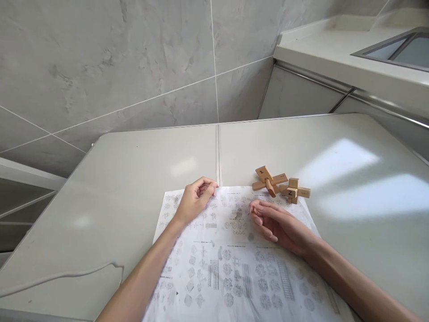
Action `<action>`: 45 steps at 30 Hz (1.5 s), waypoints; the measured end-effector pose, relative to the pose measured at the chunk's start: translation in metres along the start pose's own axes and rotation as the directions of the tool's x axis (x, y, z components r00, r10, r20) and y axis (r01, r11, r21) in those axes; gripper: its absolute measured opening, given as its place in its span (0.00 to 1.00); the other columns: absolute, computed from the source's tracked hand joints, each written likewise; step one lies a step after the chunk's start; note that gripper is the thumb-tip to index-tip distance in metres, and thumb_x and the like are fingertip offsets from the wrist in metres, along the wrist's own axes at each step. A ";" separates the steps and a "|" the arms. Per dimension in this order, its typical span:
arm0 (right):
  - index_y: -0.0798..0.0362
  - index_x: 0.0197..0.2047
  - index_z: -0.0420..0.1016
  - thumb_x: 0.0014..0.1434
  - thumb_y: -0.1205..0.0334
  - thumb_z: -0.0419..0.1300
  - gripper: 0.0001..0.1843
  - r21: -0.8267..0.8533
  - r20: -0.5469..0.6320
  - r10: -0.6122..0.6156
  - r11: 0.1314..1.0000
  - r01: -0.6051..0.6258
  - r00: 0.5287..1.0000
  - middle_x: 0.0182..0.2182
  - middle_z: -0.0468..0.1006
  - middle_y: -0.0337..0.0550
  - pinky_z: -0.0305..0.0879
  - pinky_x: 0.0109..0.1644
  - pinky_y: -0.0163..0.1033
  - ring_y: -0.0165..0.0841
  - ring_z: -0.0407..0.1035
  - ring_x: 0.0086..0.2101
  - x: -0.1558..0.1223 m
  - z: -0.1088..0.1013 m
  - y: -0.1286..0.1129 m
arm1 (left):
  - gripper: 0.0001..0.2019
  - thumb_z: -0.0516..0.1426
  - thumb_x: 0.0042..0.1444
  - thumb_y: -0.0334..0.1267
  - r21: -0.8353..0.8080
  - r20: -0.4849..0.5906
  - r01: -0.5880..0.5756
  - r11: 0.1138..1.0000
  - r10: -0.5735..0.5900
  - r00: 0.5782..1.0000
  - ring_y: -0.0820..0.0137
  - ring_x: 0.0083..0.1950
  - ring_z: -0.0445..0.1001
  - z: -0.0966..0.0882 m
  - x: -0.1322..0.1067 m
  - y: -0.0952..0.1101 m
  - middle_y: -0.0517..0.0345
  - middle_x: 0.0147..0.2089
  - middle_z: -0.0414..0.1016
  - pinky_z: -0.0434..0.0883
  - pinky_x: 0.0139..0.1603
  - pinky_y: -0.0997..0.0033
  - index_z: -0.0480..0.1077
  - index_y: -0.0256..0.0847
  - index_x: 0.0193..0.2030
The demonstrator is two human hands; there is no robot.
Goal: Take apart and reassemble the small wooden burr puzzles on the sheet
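Note:
A large white paper sheet (201, 250) printed with rows of grey diagrams lies beneath my hands. My left hand (197, 197) rests at the sheet's upper edge, fingers curled in loosely, with nothing showing in them. My right hand (273, 223) lies over the sheet's right half, palm turned inward, fingers bent but apart and holding nothing. Just beyond it sits a brown wooden interlocking puzzle (268, 182) with flat crossed pieces, one marked "2". Beside that, at the sheet's upper right corner, is a lighter wooden puzzle (293, 191) of crossed blocks, also marked "2".
The pale folding table (147, 161) has a seam down its middle. A white cord (67, 273) runs along the lower left. Behind stands a grey tiled wall (134, 58). A white counter (321, 42) with a framed inset is at the upper right.

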State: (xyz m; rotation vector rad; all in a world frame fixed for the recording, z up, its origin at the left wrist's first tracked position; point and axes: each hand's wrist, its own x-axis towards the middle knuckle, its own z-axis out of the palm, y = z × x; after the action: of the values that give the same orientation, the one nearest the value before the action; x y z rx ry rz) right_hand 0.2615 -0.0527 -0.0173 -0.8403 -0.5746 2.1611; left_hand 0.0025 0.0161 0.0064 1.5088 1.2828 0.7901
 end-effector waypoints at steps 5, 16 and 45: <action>0.54 0.41 0.76 0.69 0.53 0.69 0.13 0.007 0.014 0.015 1.000 -0.015 1.000 0.29 0.71 0.36 0.54 0.22 0.30 0.22 0.60 0.21 0.002 0.001 -0.001 | 0.18 0.58 0.69 0.55 0.018 0.001 0.002 1.000 -0.002 1.000 0.73 0.30 0.69 0.000 0.000 0.000 0.56 0.34 0.77 0.66 0.28 0.74 0.76 0.41 0.39; 0.54 0.41 0.77 0.70 0.54 0.68 0.12 0.059 0.036 0.032 0.998 -0.034 0.999 0.29 0.73 0.37 0.55 0.23 0.29 0.23 0.63 0.22 0.004 0.001 -0.001 | 0.18 0.57 0.70 0.54 0.056 0.004 -0.004 0.998 0.003 1.000 0.73 0.29 0.66 -0.001 0.000 0.000 0.59 0.32 0.76 0.65 0.30 0.72 0.76 0.41 0.39; 0.53 0.41 0.76 0.69 0.52 0.69 0.13 0.046 0.069 0.002 0.999 -0.005 0.998 0.30 0.72 0.37 0.55 0.24 0.31 0.24 0.63 0.23 0.005 0.005 -0.003 | 0.17 0.57 0.70 0.53 0.115 0.006 -0.004 0.993 0.003 1.000 0.71 0.30 0.67 0.000 0.002 0.003 0.58 0.32 0.75 0.64 0.32 0.71 0.76 0.42 0.39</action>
State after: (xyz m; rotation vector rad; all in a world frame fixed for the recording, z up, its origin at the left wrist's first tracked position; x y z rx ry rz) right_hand 0.2573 -0.0476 -0.0138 -0.7454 -0.5552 2.2053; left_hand 0.0036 0.0177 0.0089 1.6035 1.3412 0.7247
